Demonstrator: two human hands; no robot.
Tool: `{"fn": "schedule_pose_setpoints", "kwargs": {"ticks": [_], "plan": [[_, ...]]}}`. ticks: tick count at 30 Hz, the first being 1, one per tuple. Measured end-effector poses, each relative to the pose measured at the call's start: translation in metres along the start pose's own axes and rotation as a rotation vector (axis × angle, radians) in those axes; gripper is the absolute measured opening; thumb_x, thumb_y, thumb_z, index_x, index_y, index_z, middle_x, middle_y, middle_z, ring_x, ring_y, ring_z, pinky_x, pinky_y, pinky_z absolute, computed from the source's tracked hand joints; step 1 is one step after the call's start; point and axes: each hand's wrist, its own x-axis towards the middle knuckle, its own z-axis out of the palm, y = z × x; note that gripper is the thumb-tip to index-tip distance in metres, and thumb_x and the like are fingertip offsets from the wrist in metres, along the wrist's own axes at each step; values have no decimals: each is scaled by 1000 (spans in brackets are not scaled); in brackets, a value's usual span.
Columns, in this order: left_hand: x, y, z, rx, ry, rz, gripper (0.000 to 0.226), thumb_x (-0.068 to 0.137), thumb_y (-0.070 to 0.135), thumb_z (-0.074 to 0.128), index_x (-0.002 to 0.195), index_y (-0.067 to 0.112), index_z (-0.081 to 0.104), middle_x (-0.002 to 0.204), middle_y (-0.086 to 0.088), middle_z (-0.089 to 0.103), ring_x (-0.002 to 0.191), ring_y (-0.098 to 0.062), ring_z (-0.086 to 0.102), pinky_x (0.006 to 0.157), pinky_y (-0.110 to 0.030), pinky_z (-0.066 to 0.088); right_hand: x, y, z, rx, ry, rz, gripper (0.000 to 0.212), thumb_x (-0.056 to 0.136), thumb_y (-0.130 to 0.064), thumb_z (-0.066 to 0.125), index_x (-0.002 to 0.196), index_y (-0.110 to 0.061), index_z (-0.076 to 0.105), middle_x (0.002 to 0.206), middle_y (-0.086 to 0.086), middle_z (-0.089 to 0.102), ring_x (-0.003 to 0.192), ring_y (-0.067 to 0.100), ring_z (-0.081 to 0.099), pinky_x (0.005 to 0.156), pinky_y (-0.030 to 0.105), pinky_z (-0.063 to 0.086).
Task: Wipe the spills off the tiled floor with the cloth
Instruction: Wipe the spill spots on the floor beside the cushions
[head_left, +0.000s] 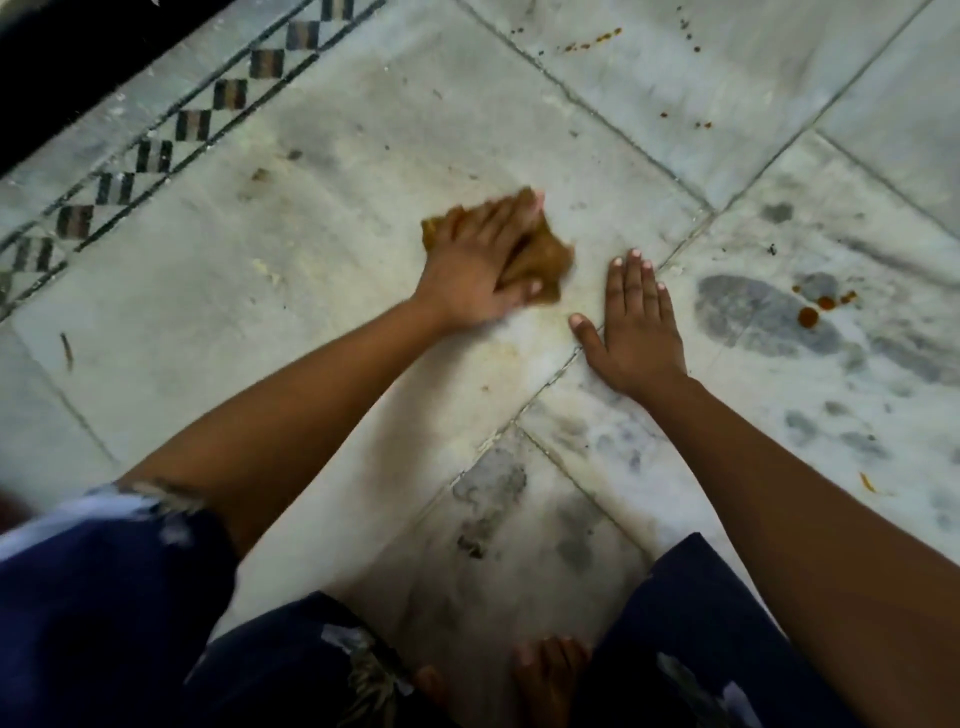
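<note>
Left hand (475, 262) flat on brown cloth (548, 254) at frame centre, fingers straight, pressing it onto floor (291, 291); slightly blurred. Right hand (636, 330) just beside it, palm down, fingers together, holding nothing. Orange spills (808, 316) at right, more drops (597, 39) upper right.

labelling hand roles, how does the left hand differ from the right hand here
The left hand presses on the brown cloth; the right hand lies on bare tiled floor. The left hand is motion-blurred; the right hand is sharp. The left hand reaches farther forward than the right hand. Both are palm down with fingers straight.
</note>
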Motion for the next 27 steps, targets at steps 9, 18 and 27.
{"fn": "schedule_pose_setpoints", "kwargs": {"ticks": [9,18,27], "plan": [[43,-56,-19,-6,60,-340,64,91,55,37,148,34,17,159,-3,10,144,-31,12,109,-57,11,1,-1,-5,-25,-71,20,76,96,-55,17,146,-9,-16,155,11,-21,143,23,-18,115,33,-12],[-9,11,11,139,-41,235,66,78,76,27,134,45,41,151,-11,30,136,-34,28,107,-57,16,-9,7,-10,-22,-67,80,74,97,-53,18,147,-10,-14,156,9,-19,144,21,-15,116,33,-8],[63,-65,-30,-7,-17,-418,71,88,67,34,146,27,26,157,-10,12,139,-39,17,109,-59,14,-7,7,-11,-39,-98,80,73,96,-54,14,147,-11,-17,155,8,-23,143,20,-18,115,31,-10]]}}
